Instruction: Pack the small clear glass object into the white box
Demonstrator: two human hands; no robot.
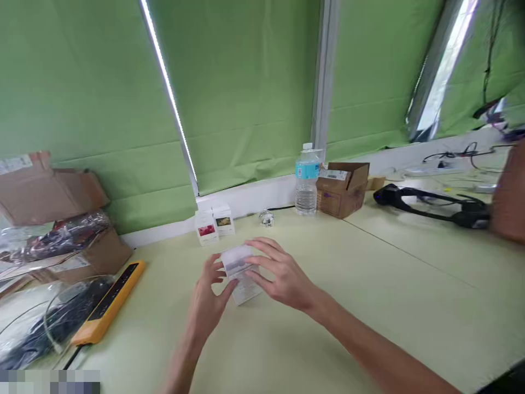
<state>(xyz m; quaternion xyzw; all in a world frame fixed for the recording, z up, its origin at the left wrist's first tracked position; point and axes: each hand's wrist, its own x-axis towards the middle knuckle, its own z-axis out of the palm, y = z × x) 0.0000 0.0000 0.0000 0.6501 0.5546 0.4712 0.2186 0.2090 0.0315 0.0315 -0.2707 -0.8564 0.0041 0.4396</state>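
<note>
Left hand [209, 293]: thumb and fingers curving round, clamping on the left side of the white box.
Right hand [283, 273]: fingers spreading, tips touching upper right of box; whether pinching, cannot tell.
White box [246, 291]: sitting between both hands.
Bottle [306, 189]: standing beyond right hand.
Power strip [110, 301]: lying left of left hand.

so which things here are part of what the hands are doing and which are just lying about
In use:
small white box, in the left hand, right hand at it
perhaps also, by likeness: white box with pink picture, white box with yellow picture

Apparently lying about:
yellow power strip
clear water bottle
open cardboard box beside it
black band-like device
</note>
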